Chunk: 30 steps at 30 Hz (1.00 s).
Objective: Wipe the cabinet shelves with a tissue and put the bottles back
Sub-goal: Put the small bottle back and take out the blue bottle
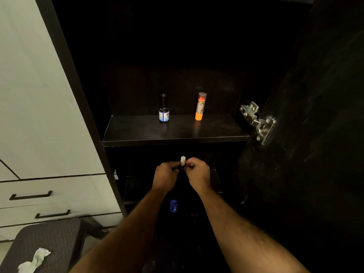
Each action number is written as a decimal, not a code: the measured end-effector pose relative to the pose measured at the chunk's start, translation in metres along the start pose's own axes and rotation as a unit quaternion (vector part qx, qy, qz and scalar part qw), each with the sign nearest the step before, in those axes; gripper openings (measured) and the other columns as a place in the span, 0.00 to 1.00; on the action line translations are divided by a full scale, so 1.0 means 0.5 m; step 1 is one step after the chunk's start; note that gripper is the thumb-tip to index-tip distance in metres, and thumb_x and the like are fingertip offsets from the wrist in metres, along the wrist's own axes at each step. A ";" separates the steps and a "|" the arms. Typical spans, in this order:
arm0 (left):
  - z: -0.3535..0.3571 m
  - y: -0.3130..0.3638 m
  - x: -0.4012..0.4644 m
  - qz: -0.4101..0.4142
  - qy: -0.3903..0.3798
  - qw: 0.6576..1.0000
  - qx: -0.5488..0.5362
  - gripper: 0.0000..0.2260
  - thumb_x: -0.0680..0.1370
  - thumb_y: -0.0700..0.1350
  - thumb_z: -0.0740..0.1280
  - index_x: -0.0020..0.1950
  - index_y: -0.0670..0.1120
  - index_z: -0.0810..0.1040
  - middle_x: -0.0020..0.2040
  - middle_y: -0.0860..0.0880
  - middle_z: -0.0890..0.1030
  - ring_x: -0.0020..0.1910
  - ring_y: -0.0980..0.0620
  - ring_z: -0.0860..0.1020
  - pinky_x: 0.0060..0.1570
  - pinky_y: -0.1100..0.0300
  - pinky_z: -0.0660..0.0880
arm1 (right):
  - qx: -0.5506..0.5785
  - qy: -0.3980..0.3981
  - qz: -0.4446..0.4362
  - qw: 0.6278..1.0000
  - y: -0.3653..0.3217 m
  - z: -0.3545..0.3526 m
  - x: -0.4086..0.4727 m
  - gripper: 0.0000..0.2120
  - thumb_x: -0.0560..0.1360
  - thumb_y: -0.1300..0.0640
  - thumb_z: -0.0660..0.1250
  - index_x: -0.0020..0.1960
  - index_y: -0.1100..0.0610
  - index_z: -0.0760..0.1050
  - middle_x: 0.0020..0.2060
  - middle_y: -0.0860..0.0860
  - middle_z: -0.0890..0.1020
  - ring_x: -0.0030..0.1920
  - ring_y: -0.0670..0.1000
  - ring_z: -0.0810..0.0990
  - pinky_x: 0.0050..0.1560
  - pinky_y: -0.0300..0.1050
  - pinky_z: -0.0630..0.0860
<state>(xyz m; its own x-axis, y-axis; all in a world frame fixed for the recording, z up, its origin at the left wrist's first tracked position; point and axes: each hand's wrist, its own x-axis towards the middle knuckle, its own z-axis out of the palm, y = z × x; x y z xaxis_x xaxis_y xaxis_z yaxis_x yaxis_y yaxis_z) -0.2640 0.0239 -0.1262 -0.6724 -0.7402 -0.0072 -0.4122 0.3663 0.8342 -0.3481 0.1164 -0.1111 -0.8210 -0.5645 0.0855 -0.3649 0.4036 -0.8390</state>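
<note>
Below the front edge of the dark shelf (173, 133), both hands meet around one small item. The left hand (165, 177) and the right hand (198, 174) have their fingers curled, and each grip pinches a small bottle with a white cap (183, 160). Only the white cap stands out above the fingers; the dark body under it is hidden between the two hands, so I cannot tell its shape. The cap points up, almost upright.

On the shelf two bottles stand upright and well apart. A dark bottle with a blue label (164, 109) is left of the middle, near the back. An orange tube with a clear cap (201, 106) is right of the middle, also near the back. Neither touches the other or the cabinet walls.

Lower down, between the two forearms, a blue bottle (173, 206) is seen in the dark part of the cabinet; what it rests on is too dark to tell.

At the right side, a metal hinge (258, 122) joins the open door (315, 115) to the cabinet. At the left are white drawers with black handles (31, 195). On the dark woven stool (49, 239) in the lower left corner lies a crumpled white tissue (35, 260), close to its front edge.
</note>
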 end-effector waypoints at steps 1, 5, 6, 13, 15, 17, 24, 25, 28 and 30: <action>0.001 -0.002 0.001 0.000 -0.003 1.000 0.002 0.17 0.77 0.37 0.66 0.62 0.52 0.81 0.55 0.52 0.84 0.53 0.53 0.81 0.58 0.54 0.78 | -0.002 0.000 -0.003 1.000 0.002 0.001 0.000 0.11 0.73 0.66 0.66 0.44 0.53 0.83 0.39 0.47 0.84 0.42 0.46 0.82 0.44 0.39 0.78; 0.004 -0.008 0.000 -0.002 -0.012 1.000 0.012 0.17 0.77 0.36 0.66 0.62 0.53 0.81 0.55 0.52 0.83 0.52 0.53 0.81 0.57 0.56 0.78 | -0.019 -0.009 -0.005 1.000 0.007 0.005 0.002 0.11 0.74 0.66 0.66 0.45 0.53 0.83 0.40 0.47 0.84 0.41 0.43 0.80 0.37 0.27 0.72; 0.005 -0.009 -0.001 0.000 -0.014 1.000 0.010 0.17 0.77 0.36 0.65 0.62 0.53 0.81 0.54 0.52 0.84 0.52 0.53 0.81 0.57 0.56 0.78 | -0.020 -0.012 -0.005 1.000 0.009 0.006 0.002 0.11 0.74 0.66 0.65 0.45 0.53 0.83 0.40 0.47 0.84 0.41 0.43 0.80 0.36 0.25 0.70; 0.011 -0.021 -0.001 -0.007 -0.027 0.999 0.034 0.18 0.77 0.35 0.65 0.62 0.53 0.81 0.55 0.51 0.84 0.52 0.52 0.81 0.58 0.54 0.77 | -0.034 -0.026 0.001 0.999 0.022 0.019 0.001 0.10 0.75 0.66 0.66 0.48 0.55 0.83 0.43 0.49 0.84 0.44 0.46 0.81 0.42 0.33 0.73; 0.012 -0.025 -0.001 -0.016 -0.026 0.999 0.038 0.18 0.77 0.36 0.65 0.62 0.52 0.81 0.54 0.49 0.84 0.52 0.50 0.81 0.58 0.54 0.77 | -0.039 -0.028 0.002 0.999 0.025 0.024 0.001 0.10 0.75 0.66 0.65 0.48 0.55 0.83 0.43 0.50 0.84 0.45 0.47 0.81 0.44 0.35 0.74; 0.013 -0.026 -0.001 -0.018 -0.026 0.999 0.045 0.17 0.77 0.36 0.65 0.61 0.51 0.82 0.52 0.47 0.85 0.52 0.47 0.82 0.57 0.54 0.77 | -0.029 -0.024 0.002 0.999 0.029 0.027 0.001 0.10 0.74 0.67 0.65 0.47 0.56 0.83 0.42 0.51 0.84 0.44 0.48 0.81 0.43 0.35 0.73; 0.019 -0.027 -0.007 -0.012 -0.033 0.997 0.072 0.18 0.77 0.36 0.64 0.62 0.51 0.81 0.52 0.47 0.84 0.51 0.48 0.82 0.54 0.59 0.76 | -0.028 -0.033 0.000 0.999 0.037 0.031 0.000 0.09 0.75 0.66 0.65 0.46 0.57 0.82 0.42 0.52 0.83 0.45 0.50 0.80 0.41 0.35 0.71; 0.020 -0.026 -0.009 -0.013 -0.032 0.997 0.072 0.17 0.77 0.36 0.64 0.62 0.51 0.81 0.53 0.48 0.84 0.51 0.48 0.82 0.54 0.58 0.76 | -0.028 -0.037 -0.004 0.999 0.038 0.032 0.001 0.08 0.75 0.65 0.65 0.48 0.58 0.82 0.43 0.53 0.83 0.46 0.50 0.80 0.43 0.36 0.71; 0.017 -0.024 -0.012 -0.013 -0.027 0.997 0.073 0.17 0.77 0.36 0.63 0.61 0.51 0.82 0.53 0.48 0.84 0.51 0.49 0.81 0.56 0.56 0.77 | -0.022 -0.039 -0.001 0.999 0.039 0.035 -0.002 0.08 0.75 0.65 0.66 0.47 0.57 0.82 0.42 0.51 0.83 0.45 0.48 0.81 0.45 0.37 0.74; 0.012 -0.023 -0.015 -0.014 -0.028 0.997 0.076 0.17 0.77 0.37 0.63 0.61 0.51 0.82 0.52 0.48 0.84 0.51 0.49 0.82 0.54 0.58 0.77 | -0.022 -0.040 0.002 0.999 0.040 0.038 -0.005 0.09 0.75 0.65 0.66 0.47 0.55 0.83 0.42 0.50 0.83 0.44 0.47 0.81 0.45 0.38 0.76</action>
<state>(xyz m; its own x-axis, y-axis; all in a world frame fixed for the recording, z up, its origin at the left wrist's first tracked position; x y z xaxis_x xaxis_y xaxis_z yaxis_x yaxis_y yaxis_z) -0.2579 0.0288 -0.1389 -0.6906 -0.7205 -0.0629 -0.5170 0.4310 0.7395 -0.3450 0.1124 -0.1385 -0.7855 -0.6178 0.0376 -0.3822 0.4363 -0.8146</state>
